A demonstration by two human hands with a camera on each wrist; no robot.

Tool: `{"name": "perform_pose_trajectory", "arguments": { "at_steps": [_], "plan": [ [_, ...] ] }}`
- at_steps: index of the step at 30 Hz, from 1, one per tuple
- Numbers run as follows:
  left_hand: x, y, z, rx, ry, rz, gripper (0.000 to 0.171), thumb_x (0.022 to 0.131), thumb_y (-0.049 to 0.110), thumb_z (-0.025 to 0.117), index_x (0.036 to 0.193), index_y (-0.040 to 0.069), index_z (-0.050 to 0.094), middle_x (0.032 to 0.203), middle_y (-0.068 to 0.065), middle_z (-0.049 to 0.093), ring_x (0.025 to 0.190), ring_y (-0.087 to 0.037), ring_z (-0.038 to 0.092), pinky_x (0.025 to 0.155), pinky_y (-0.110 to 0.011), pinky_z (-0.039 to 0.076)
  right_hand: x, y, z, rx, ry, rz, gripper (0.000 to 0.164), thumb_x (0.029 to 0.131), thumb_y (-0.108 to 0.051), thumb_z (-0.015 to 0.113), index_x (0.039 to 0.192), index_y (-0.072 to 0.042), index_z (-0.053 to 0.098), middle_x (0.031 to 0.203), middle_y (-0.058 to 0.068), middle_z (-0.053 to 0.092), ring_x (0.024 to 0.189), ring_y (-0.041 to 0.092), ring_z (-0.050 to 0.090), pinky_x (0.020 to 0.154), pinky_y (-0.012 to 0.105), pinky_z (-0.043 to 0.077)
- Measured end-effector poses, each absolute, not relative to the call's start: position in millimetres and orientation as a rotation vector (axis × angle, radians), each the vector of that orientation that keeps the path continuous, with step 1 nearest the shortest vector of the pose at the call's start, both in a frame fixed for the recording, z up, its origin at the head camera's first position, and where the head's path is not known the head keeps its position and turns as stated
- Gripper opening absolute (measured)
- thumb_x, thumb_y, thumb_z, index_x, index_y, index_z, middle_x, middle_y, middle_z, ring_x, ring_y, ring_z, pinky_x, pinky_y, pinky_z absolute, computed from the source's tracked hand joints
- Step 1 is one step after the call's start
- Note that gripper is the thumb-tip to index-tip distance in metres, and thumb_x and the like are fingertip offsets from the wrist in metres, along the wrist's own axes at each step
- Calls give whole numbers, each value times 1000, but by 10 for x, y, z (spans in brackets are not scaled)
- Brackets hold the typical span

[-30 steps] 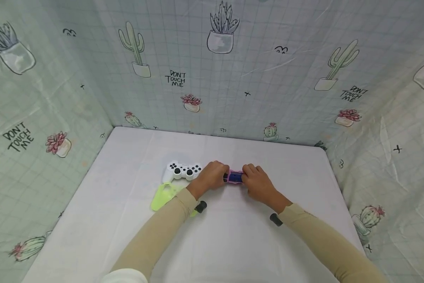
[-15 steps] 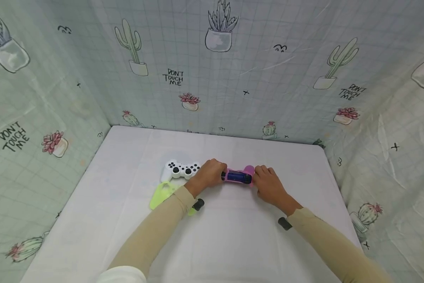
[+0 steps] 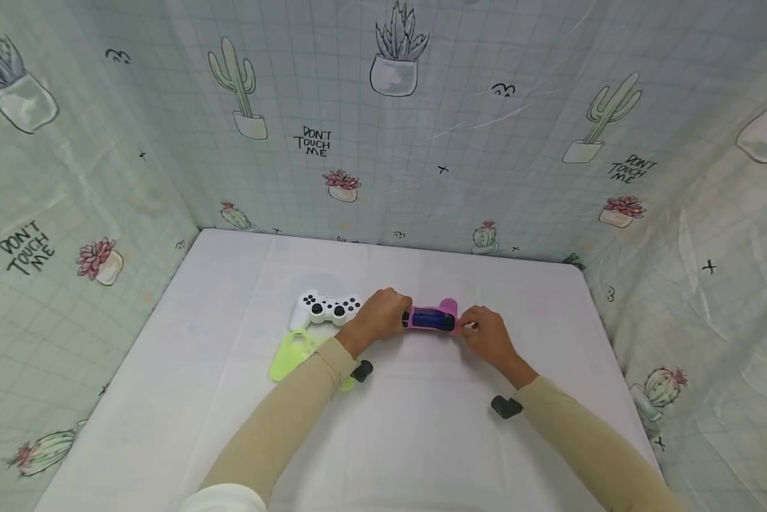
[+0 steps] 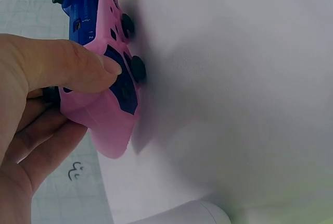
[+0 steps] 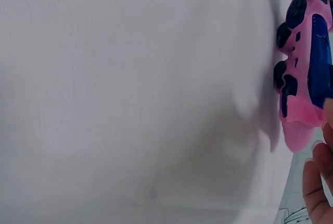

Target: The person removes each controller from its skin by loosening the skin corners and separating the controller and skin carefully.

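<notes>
cactus-printed cloth hangs round three sides of a white table, and from where i stand the work sits just right of the table's middle. a blue controller is there, tipped on edge between two hands, wrapped for the most part in a pink sleeve; whether it touches the table i can't tell.

the left hand grips one end, thumb pressed over the button face and fingers tucked behind. the right hand looks to be pinching the sleeve's edge at the other end, thumb and forefinger together.

my guess is that the step in hand is working the sleeve's edge around that far end; whether it is going on or coming off, i couldn't say. next, i'd think, the left grip should hold firm while the right fingers ease the stretchy rim along without letting it snap.

counting up: two controllers, the blue one and a white controller lying face up to the left; two sleeves, the pink one and a lime-green sleeve partly hidden by the left arm; and two small black pieces, one by each wrist.
</notes>
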State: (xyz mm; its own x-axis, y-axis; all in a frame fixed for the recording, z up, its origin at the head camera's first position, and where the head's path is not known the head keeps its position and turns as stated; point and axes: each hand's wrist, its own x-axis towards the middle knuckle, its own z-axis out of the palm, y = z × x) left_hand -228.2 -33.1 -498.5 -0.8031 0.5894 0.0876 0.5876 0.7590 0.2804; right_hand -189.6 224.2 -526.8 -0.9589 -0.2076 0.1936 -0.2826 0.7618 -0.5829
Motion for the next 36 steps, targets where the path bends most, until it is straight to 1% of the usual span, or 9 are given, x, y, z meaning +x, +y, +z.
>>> {"name": "perform_pose_trajectory", "arguments": {
  "at_steps": [2,4,7,10,14,19,23,29,36],
  "plan": [
    [-2288,-326,-4984,987,2936,467,20,80,8,84,98,9,78,88,-3,79,69,-12,58,67,-26,52,-1874,2223,-5245,396,-2783,994,8,86,3,79,92,-3,78,97,11,76,92,28,68,84,48,60],
    [-2292,-324,-4982,982,2931,475,20,80,8,84,99,8,78,89,-3,80,70,-12,59,69,-26,53,-1853,2192,-5226,408,-2770,970,15,88,0,79,103,-2,77,107,13,77,100,30,70,90,50,60],
    [-2293,-332,-4986,973,2928,482,20,81,9,84,100,9,79,91,-3,80,71,-12,60,70,-26,54,-1830,2127,-5212,523,-2795,871,34,88,-5,81,121,0,73,124,17,74,116,36,69,103,53,56],
    [-2281,-348,-4981,976,2929,487,19,80,9,84,98,9,79,89,-3,80,70,-12,60,69,-25,54,-1826,2069,-5256,671,-2785,736,49,85,-10,86,129,0,70,129,19,73,123,37,69,106,51,54],
    [-2267,-348,-4997,988,2930,503,19,80,9,84,98,8,78,89,-3,79,70,-11,58,68,-25,52,-1835,2038,-5293,769,-2731,594,49,80,-10,89,125,0,72,121,19,76,114,35,74,99,47,59],
    [-2237,-351,-5033,989,2926,512,21,82,9,83,103,8,77,92,-4,79,74,-12,59,72,-27,53,-1836,2014,-5250,789,-2736,517,43,80,-9,89,120,0,74,116,17,78,108,33,76,96,46,60],
    [-2212,-356,-5047,966,2908,525,27,83,12,84,108,10,75,100,-2,78,83,-14,63,81,-30,56,-1840,1998,-5240,797,-2762,462,39,82,-9,87,118,-1,73,113,15,78,106,31,75,95,45,61],
    [-2201,-353,-5055,974,2874,458,37,89,25,84,124,16,73,119,1,71,107,-17,67,98,-34,57,-1856,1983,-5264,885,-2724,276,38,83,-9,87,117,0,72,113,14,77,108,29,74,96,42,61],
    [-2227,-341,-5028,997,2847,413,37,92,30,81,128,23,74,125,2,66,114,-17,64,98,-35,58,-1884,1992,-5252,960,-2674,202,42,81,-9,88,117,2,71,115,14,73,110,27,69,100,40,59]
  ]
}}
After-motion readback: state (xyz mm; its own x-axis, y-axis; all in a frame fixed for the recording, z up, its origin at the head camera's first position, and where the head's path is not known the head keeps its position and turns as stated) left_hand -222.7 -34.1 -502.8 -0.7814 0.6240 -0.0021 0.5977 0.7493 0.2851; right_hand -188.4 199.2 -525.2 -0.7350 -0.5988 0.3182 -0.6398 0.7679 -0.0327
